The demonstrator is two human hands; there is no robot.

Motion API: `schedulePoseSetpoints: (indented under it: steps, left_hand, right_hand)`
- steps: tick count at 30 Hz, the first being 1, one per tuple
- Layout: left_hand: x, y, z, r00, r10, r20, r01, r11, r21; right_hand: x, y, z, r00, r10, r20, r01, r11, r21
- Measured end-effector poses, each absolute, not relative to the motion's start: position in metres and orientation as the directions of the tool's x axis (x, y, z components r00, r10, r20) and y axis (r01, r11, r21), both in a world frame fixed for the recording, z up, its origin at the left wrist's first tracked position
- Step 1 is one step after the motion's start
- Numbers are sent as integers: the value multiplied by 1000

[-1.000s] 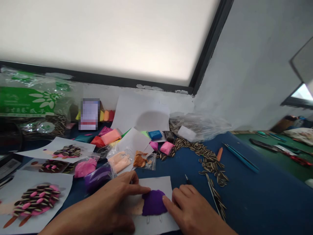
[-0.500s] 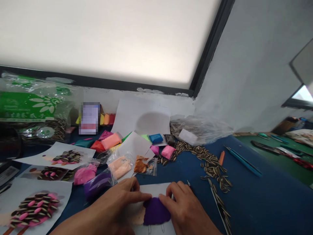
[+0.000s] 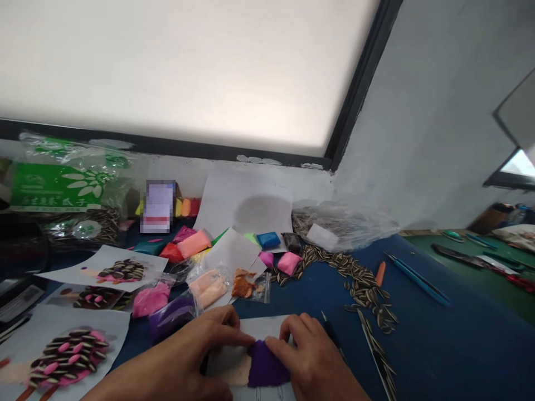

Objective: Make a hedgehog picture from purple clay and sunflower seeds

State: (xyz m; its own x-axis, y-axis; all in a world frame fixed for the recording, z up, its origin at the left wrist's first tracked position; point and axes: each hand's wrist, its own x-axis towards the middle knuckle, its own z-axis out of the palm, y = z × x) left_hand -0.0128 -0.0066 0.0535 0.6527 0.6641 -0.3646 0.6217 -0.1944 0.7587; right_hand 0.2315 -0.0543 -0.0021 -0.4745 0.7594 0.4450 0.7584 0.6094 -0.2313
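A flat patch of purple clay lies on a white sheet of paper, with pale peach clay joined to its left side. Pencilled leg outlines show below the purple patch. My left hand comes in from the left, its index fingertip at the patch's upper left edge and its thumb lower down. From the other side my right hand presses its index fingertip on the top edge, other fingers curled. Both hands are closed at the clay's rim; their thumb tips are partly hidden.
Bags of coloured clay, including purple and peach, lie beyond my hands. Sunflower seeds spread on the right near tweezers and a blue pen-like tool. Pictures of seed-covered hedgehogs lie left. A phone stands behind.
The view has shifted slightly, so the surroundings sit a little lower and further right. My right index fingertip has slid a little left along the purple clay's top edge.
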Motion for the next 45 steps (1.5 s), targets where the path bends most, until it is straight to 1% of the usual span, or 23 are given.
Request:
schedulePoseSetpoints:
  steps: [3, 8, 11, 16, 21, 23, 26, 29, 36, 45]
  left_hand:
    - [-14, -7, 54, 680, 657, -326, 591, -228, 773]
    - [-14, -5, 53, 689, 659, -302, 570, -236, 787]
    - [-14, -2, 51, 702, 664, -256, 541, -264, 799]
    - [-14, -2, 47, 704, 676, -218, 518, -279, 808]
    - [-15, -3, 47, 717, 667, -201, 506, -301, 808]
    - [-16, -3, 46, 722, 664, -195, 496, -299, 815]
    - [-16, -2, 44, 724, 667, -177, 476, -297, 828]
    - [-17, -2, 43, 731, 664, -157, 459, -308, 833]
    - [-17, 0, 41, 729, 672, -131, 439, -311, 843]
    - [-16, -1, 44, 737, 663, -135, 435, -312, 845]
  right_hand:
    - [230, -52, -5, -485, 773, 410, 754, 607, -251]
    - [225, -51, -3, -517, 786, 339, 775, 598, -204]
    - [223, -50, 0, -536, 791, 297, 774, 600, -200]
    - [225, -50, 3, -511, 809, 289, 776, 579, -251]
    - [226, -51, 2, -525, 783, 333, 759, 608, -234]
    - [226, -52, 1, -521, 759, 391, 746, 627, -223]
    - [223, -53, -3, -498, 691, 524, 735, 657, -168]
    - [220, -53, -7, -498, 642, 583, 717, 683, -140]
    - [217, -50, -10, -517, 646, 562, 728, 677, -109]
    - [212, -48, -11, -529, 644, 553, 751, 658, -48]
